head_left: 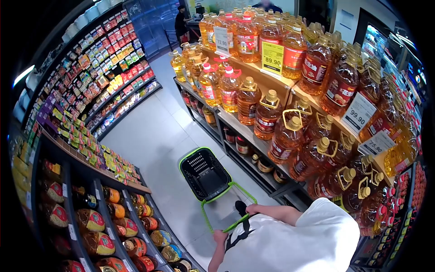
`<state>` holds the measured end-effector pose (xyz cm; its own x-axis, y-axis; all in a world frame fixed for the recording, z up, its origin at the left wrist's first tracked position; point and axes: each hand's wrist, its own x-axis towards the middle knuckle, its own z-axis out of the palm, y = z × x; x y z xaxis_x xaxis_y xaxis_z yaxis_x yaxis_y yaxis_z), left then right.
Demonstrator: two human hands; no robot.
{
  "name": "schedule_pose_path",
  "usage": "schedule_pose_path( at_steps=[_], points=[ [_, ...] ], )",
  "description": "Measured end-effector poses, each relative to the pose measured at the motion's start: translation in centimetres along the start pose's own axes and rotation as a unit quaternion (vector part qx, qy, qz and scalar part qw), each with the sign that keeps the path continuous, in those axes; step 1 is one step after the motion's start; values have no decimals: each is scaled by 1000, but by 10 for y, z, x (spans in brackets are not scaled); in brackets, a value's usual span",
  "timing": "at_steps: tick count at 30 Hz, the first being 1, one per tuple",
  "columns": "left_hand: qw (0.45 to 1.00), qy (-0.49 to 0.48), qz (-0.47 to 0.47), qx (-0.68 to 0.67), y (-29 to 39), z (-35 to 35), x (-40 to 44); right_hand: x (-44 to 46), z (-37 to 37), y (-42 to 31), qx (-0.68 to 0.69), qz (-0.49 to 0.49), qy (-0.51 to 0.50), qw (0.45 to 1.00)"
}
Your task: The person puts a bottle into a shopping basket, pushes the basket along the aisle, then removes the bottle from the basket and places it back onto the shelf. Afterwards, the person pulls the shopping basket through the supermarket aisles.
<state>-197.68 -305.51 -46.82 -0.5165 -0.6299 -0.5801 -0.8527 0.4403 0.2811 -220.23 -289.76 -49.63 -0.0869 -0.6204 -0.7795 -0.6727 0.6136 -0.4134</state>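
A black shopping basket [206,174] with a bright green rim stands on the floor in front of me, and nothing shows inside it. Its long green handle [235,223] reaches back toward my body. My left hand [220,235] is closed around one end of the handle's crossbar. Near the other end, my right hand [252,209] is wrapped round the same bar. A dark shoe [240,207] shows beneath the handle, beside my right hand. Parts of the fingers are hidden by the camera's angle.
Large oil bottles [272,113] crowd a tiered display on the right, with price signs [272,58]. Shelves of jars and bottles [128,227] line the left. Packaged goods [97,59] fill a far rack. A person [181,23] stands at the back. Pale floor tiles [156,131] run between.
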Motion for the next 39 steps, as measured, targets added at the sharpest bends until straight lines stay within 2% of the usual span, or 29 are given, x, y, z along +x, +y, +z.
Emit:
schedule_pose_path(
  at_steps=[4, 7, 9, 10, 11, 12, 13, 15, 17, 20, 22, 25, 29, 31, 33, 37, 39],
  points=[
    [999, -39, 1, 25, 18, -6, 56, 26, -39, 18, 4, 13, 26, 1000],
    [999, -53, 7, 12, 30, -13, 78, 48, -72, 30, 6, -2, -31, 1000],
    [1000, 22, 8, -19, 35, -18, 96, 55, -93, 27, -21, -19, -41, 999],
    [997, 67, 8, -32, 45, -34, 103, 59, -102, 26, -29, -13, -9, 999],
    [997, 53, -17, -49, 55, -53, 111, 62, -113, 25, -36, -6, 23, 999],
    [996, 73, -5, -52, 59, -62, 124, 74, -112, 27, -24, -1, 70, 997],
    [994, 92, 6, -53, 59, -69, 133, 79, -122, 25, -69, -15, 93, 993],
    [994, 90, -1, -61, 61, -82, 152, 93, -140, 16, -91, 2, 125, 988],
    [993, 94, -3, -75, 67, -91, 174, 104, -155, 9, -115, 18, 115, 987],
    [999, 41, 12, -16, 59, -103, 196, 118, -173, 2, -132, 46, 76, 987],
    [997, -38, -45, -54, 59, -120, 219, 134, -191, -5, -150, 60, 56, 985],
    [995, -100, 17, -11, 48, -136, 266, 147, -233, -25, -157, 97, 78, 980],
    [996, -78, 25, -34, 41, -160, 303, 169, -267, -47, -134, 137, 94, 977],
    [991, -134, 22, 1, 40, -183, 323, 184, -282, -54, -109, 167, 57, 978],
    [988, -148, 32, 17, 39, -201, 340, 200, -292, -60, -102, 174, 27, 979],
    [985, -160, 53, 44, 28, -231, 368, 228, -303, -75, -86, 183, 73, 977],
    [990, -128, 47, 27, 31, -241, 383, 238, -320, -80, -69, 198, 104, 972]
  ],
)
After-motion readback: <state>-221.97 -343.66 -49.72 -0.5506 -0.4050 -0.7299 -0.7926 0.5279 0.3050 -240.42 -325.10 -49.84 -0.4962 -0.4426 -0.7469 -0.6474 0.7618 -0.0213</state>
